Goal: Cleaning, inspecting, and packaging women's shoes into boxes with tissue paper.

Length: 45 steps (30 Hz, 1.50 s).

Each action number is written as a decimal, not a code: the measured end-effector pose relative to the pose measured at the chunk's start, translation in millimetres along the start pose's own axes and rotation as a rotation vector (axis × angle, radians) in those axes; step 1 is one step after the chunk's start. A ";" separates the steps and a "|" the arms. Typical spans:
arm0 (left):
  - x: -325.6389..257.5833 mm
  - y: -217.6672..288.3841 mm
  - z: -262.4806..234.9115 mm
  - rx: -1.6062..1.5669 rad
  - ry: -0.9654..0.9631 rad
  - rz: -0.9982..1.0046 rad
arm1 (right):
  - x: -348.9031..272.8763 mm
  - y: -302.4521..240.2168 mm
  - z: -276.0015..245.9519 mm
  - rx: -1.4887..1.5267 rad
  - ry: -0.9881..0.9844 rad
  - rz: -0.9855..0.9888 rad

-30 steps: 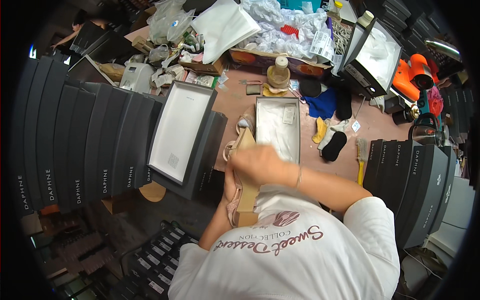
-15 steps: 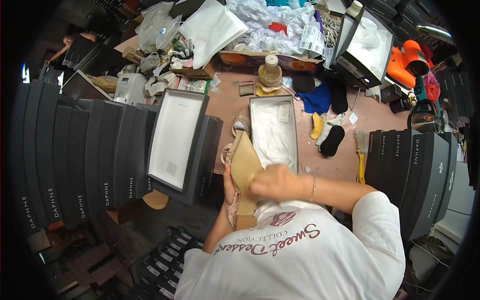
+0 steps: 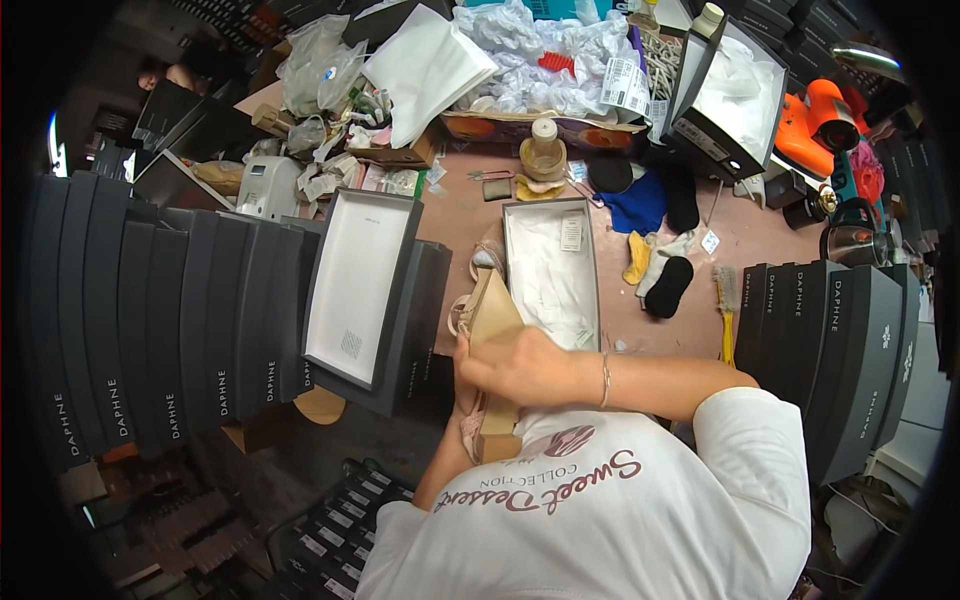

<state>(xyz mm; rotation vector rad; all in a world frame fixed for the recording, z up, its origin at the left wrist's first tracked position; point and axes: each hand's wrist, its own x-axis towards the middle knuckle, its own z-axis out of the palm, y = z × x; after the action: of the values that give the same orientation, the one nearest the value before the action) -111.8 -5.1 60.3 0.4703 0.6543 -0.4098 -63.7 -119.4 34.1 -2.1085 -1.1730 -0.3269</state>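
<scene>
Head view: sandal (image 3: pixel 489 300), sole (image 3: pixel 498 320) up, clamped in left hand (image 3: pixel 465 388), near box (image 3: pixel 594 275). Right hand (image 3: pixel 525 365) curled over sole; whether anything is gripped cannot be told. Sole wiping seemingly in hand; steady hold called for next.

A tan-soled, pink-strapped sandal (image 3: pixel 492 308) is turned bottom up, pointing away

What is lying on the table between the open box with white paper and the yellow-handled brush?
In the head view, soft-looking things lie between the box and the brush: a yellow piece, a whitish piece and a black oval piece.
</scene>
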 end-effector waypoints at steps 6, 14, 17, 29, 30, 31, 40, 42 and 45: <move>3.0 -13.6 -33.3 0.066 -0.233 0.182 | 10.7 -16.4 -22.3 0.051 0.045 -0.024; 54.4 49.8 -26.8 0.005 -0.481 -0.067 | 1.2 39.8 -53.4 0.825 0.038 0.724; 66.8 52.2 -9.8 0.004 -0.446 0.166 | -0.9 -6.0 -66.9 0.813 -0.023 0.807; 74.5 56.8 -24.1 -0.051 -0.537 0.244 | -15.5 -50.8 -24.8 0.196 -0.019 0.120; 73.4 54.7 -21.3 -0.031 -0.472 0.277 | -12.1 -47.7 -23.7 0.188 -0.017 0.127; 72.0 51.9 -16.8 -0.012 -0.406 0.310 | -4.8 -39.6 -21.8 0.181 -0.014 0.134; 70.0 45.9 -10.1 0.103 -0.268 0.356 | 4.9 -35.8 -18.6 0.155 -0.037 0.133; 70.4 49.5 -9.1 0.105 -0.279 0.392 | 3.9 -25.6 -13.8 0.181 0.014 0.159; 76.2 57.7 -31.4 -0.013 -0.451 0.278 | -14.6 -50.4 -15.7 0.246 -0.059 0.105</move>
<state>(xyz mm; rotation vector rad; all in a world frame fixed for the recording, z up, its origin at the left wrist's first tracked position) -43.0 42.7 4.6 0.4302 0.1511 -0.2342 -111.5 -121.7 60.6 -1.9654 -1.0726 -0.0686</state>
